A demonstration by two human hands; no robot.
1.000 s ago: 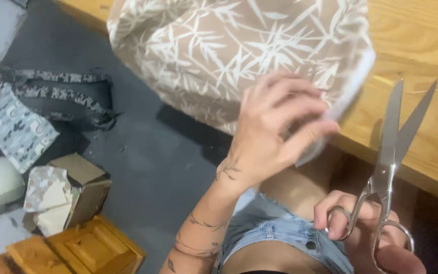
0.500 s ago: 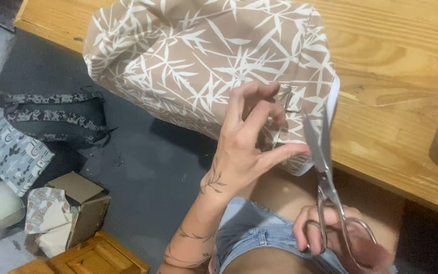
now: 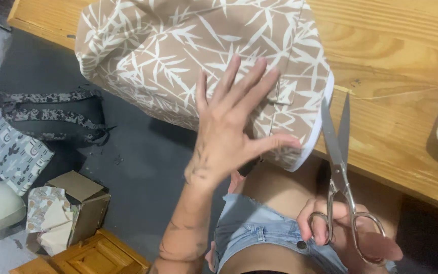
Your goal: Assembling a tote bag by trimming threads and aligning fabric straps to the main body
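Tan leaf-print fabric (image 3: pixel 178 56) hangs over the near edge of the wooden bench (image 3: pixel 396 101), a white lining showing at its corner. The left hand (image 3: pixel 229 137) lies spread flat against it, fingers wide and holding nothing, while the right hand's (image 3: pixel 340 233) grip is closed through the handles of steel scissors (image 3: pixel 338 152), blades slightly parted, just beside that corner.

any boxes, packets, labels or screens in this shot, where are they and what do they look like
Cardboard box: on the floor at lower left, brown, squarish, flaps open, patterned cloth spilling out.
Small tab on the leaf-print fabric: by the left hand, a pale strip; may be a label, too small to tell.
No screens visible.
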